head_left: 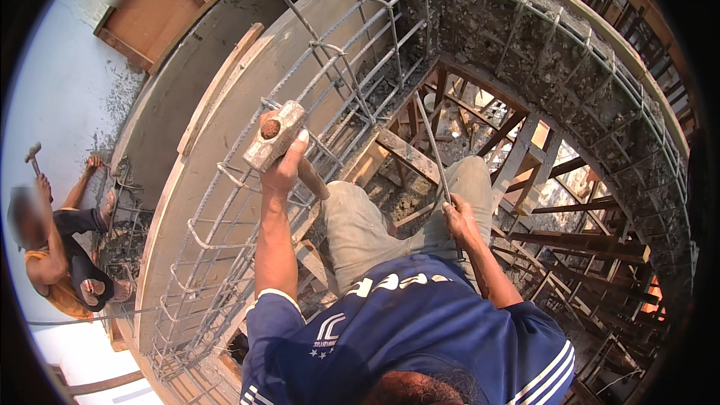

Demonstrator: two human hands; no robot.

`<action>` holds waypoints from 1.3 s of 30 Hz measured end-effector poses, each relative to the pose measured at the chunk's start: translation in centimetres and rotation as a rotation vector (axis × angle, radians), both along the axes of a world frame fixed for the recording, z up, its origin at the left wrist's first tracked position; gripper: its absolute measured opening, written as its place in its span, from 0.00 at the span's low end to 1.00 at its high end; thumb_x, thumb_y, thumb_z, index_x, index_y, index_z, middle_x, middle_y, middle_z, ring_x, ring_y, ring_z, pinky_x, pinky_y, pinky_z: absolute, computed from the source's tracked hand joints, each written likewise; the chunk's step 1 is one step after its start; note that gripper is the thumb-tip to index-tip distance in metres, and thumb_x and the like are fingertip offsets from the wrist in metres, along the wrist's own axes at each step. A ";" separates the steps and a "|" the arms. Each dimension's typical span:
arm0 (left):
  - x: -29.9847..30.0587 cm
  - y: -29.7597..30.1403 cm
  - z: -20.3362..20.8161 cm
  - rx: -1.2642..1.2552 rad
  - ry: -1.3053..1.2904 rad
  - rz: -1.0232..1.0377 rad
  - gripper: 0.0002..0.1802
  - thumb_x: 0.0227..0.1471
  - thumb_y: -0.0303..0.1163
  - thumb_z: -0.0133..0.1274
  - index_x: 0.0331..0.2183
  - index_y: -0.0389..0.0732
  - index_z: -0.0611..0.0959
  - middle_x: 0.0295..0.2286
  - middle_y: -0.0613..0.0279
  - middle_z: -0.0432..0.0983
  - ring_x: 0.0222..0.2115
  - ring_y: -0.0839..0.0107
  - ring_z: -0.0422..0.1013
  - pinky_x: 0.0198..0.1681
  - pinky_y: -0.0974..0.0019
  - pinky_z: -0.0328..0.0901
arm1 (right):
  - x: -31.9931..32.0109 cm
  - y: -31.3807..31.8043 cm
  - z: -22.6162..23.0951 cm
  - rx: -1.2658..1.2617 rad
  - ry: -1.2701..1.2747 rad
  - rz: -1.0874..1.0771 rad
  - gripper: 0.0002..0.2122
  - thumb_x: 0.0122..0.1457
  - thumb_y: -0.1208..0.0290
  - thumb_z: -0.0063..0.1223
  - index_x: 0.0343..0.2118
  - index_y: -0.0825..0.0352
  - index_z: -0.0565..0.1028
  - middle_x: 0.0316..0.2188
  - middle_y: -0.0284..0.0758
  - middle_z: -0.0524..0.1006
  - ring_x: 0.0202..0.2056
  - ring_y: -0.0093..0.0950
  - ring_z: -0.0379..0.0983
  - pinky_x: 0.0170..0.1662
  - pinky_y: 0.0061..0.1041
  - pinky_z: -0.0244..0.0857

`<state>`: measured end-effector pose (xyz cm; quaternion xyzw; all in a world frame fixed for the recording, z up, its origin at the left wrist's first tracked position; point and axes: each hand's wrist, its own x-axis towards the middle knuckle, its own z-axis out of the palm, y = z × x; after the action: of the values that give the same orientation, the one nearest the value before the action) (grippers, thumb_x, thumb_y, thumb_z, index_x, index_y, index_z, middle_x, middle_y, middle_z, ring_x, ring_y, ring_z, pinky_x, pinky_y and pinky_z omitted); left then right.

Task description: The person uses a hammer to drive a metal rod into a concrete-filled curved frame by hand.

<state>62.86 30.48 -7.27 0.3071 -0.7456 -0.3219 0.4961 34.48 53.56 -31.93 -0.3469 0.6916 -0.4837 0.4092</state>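
My left hand point(282, 169) is closed on a club hammer, gripping it close to its head. The worn metal hammer head point(262, 151) is tipped up over the rebar cage point(217, 214), and its short wooden handle point(310, 178) slants down toward my left knee. In my closed right hand point(460, 219), beside my right thigh, is a long thin metal rod point(430, 129). The rod points away from me over the opening in the framework; its lower end is mostly hidden by my hand and leg.
A curved grey form wall point(247, 116) stands behind the cage. Rough concrete point(517, 45) with bent bars curves round the far right. Timber props point(585, 244) and a beam point(409, 156) lie below my legs. At far left, a person point(64, 255) raises a hammer point(32, 153).
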 end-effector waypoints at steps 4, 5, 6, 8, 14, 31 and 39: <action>-0.6 -3.1 1.5 0.127 -0.002 0.093 0.15 0.47 0.31 0.60 0.38 0.37 0.79 0.30 0.70 0.72 0.31 0.77 0.67 0.37 0.71 0.62 | 0.2 0.1 -4.8 -0.067 0.208 0.112 0.16 0.64 0.67 0.46 0.52 0.69 0.71 0.23 0.32 0.72 0.18 0.22 0.64 0.20 0.24 0.58; -0.9 -4.0 1.7 0.143 -0.029 0.118 0.14 0.47 0.32 0.61 0.37 0.37 0.80 0.28 0.70 0.73 0.30 0.77 0.67 0.36 0.71 0.62 | 0.2 -1.0 -3.4 0.061 -0.040 0.083 0.16 0.64 0.67 0.47 0.52 0.68 0.71 0.22 0.30 0.70 0.18 0.20 0.62 0.19 0.23 0.56; -0.9 -4.9 1.3 0.154 -0.031 0.131 0.14 0.47 0.32 0.61 0.37 0.37 0.80 0.28 0.70 0.73 0.30 0.77 0.67 0.35 0.70 0.62 | 1.0 -2.4 -0.1 0.187 -0.292 0.062 0.15 0.64 0.67 0.47 0.51 0.67 0.70 0.22 0.29 0.68 0.17 0.18 0.59 0.17 0.22 0.54; -1.5 -6.6 0.7 0.174 -0.028 0.135 0.15 0.46 0.33 0.62 0.36 0.36 0.81 0.28 0.70 0.74 0.30 0.77 0.67 0.35 0.70 0.63 | 1.3 -5.3 0.4 0.286 -0.610 -0.006 0.12 0.63 0.67 0.48 0.47 0.65 0.70 0.21 0.26 0.65 0.16 0.17 0.57 0.15 0.20 0.52; -2.2 -7.4 0.5 0.247 -0.169 0.065 0.21 0.41 0.32 0.62 0.40 0.35 0.82 0.29 0.67 0.77 0.30 0.75 0.70 0.37 0.70 0.65 | 3.1 -15.9 -4.7 0.146 -0.779 -0.102 0.09 0.64 0.66 0.49 0.44 0.62 0.69 0.21 0.26 0.66 0.16 0.18 0.59 0.15 0.22 0.52; -4.5 -7.3 0.9 -0.059 -0.469 0.081 0.19 0.39 0.28 0.63 0.37 0.32 0.81 0.24 0.67 0.75 0.24 0.79 0.69 0.28 0.73 0.65 | 6.8 -19.8 -12.2 -0.037 -0.432 -0.294 0.19 0.66 0.67 0.46 0.60 0.52 0.68 0.19 0.29 0.64 0.15 0.22 0.56 0.15 0.26 0.49; -3.0 -7.9 -0.2 -0.172 -0.522 0.164 0.20 0.33 0.35 0.66 0.33 0.36 0.82 0.26 0.56 0.78 0.27 0.61 0.75 0.34 0.60 0.69 | 6.0 -20.3 -9.3 -0.038 -0.617 -0.294 0.20 0.67 0.64 0.46 0.61 0.54 0.66 0.19 0.28 0.66 0.15 0.19 0.57 0.15 0.25 0.52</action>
<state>59.86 22.59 -7.47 0.3956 -0.8455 -0.1263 0.3357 40.51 33.22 -41.23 -0.0882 0.5688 -0.6323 0.5185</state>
